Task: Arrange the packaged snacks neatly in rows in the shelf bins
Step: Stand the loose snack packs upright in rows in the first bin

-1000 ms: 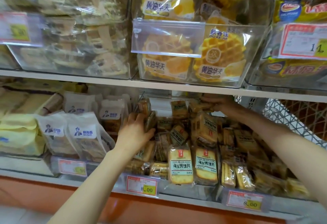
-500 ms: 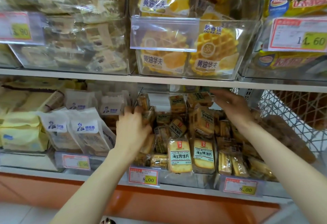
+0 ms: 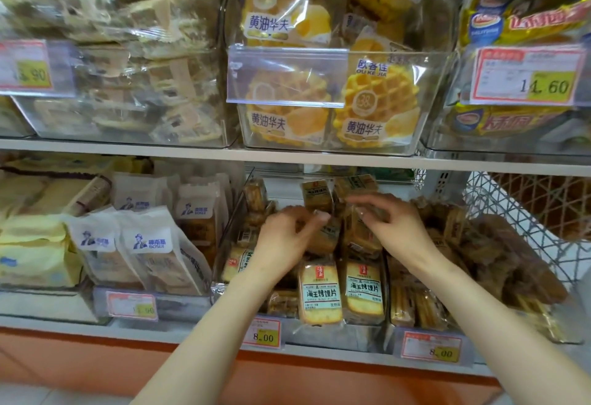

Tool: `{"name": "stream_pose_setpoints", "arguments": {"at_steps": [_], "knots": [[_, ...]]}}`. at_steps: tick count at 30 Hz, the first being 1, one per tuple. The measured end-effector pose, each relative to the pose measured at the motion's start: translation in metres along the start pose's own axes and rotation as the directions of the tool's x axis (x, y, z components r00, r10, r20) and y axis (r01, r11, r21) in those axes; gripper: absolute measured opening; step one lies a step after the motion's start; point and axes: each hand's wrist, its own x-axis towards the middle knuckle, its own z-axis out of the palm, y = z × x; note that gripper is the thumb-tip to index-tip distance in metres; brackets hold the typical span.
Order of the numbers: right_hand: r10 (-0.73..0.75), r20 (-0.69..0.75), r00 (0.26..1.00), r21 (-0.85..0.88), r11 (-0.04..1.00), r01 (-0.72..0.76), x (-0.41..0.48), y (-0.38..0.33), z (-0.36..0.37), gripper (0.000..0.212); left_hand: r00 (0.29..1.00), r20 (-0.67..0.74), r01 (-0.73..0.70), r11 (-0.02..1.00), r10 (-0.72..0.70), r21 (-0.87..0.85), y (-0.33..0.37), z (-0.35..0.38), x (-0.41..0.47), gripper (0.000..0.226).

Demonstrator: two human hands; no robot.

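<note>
A clear bin [image 3: 229, 238] on the lower shelf holds several toasted-slice snack packets. Two of them, one packet [image 3: 320, 292] and its neighbour [image 3: 365, 286], stand upright side by side at the front. Others lie jumbled behind, and one [image 3: 316, 195] stands at the back. My left hand [image 3: 284, 241] is inside the bin with fingers curled, pinching a brown packet [image 3: 324, 240] in the middle of the pile. Close to its right, my right hand [image 3: 395, 228] curls its fingers over another packet [image 3: 359, 238]. Motion blur hides the fingertips' exact contact.
White paper bread bags [image 3: 150, 244] fill the bin to the left, and stick snacks [image 3: 427, 307] fill the one to the right. A white wire basket [image 3: 511, 212] stands at far right. The shelf board [image 3: 287, 158] above carries a waffle bin [image 3: 329, 110]. Price tags [image 3: 263, 334] hang along the front edge.
My right hand came down from the back of the bin to the middle pile. My left hand moved right from the bin's left wall, so both hands now meet near the centre.
</note>
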Motion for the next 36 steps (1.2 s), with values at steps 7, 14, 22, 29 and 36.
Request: {"name": "stream_pose_setpoints", "arguments": {"at_steps": [7,14,22,29,36], "knots": [[-0.042,0.111,0.993,-0.138,0.989,0.057,-0.003,0.003,-0.002,0.026,0.992,-0.123,-0.027,0.999,0.029,0.021,-0.02,-0.035,-0.001,0.017],[-0.152,0.13,0.98,-0.259,0.949,0.181,-0.003,0.001,0.006,0.027,0.989,-0.142,0.104,0.897,-0.046,0.43,-0.047,-0.057,0.057,0.06],[-0.308,0.137,0.941,-0.247,0.91,0.334,-0.015,-0.003,0.014,0.025,0.981,-0.176,0.042,0.781,0.087,0.623,-0.064,-0.04,0.072,0.022],[-0.5,0.24,0.832,-0.374,0.743,0.555,-0.046,-0.009,0.009,0.029,0.992,-0.126,0.012,0.941,0.032,0.337,-0.049,-0.027,0.065,0.025],[-0.545,0.155,0.824,-0.204,0.799,0.566,-0.081,-0.024,0.006,0.027,0.934,-0.303,-0.121,0.968,0.186,0.22,-0.026,-0.02,-0.035,0.021]]}}
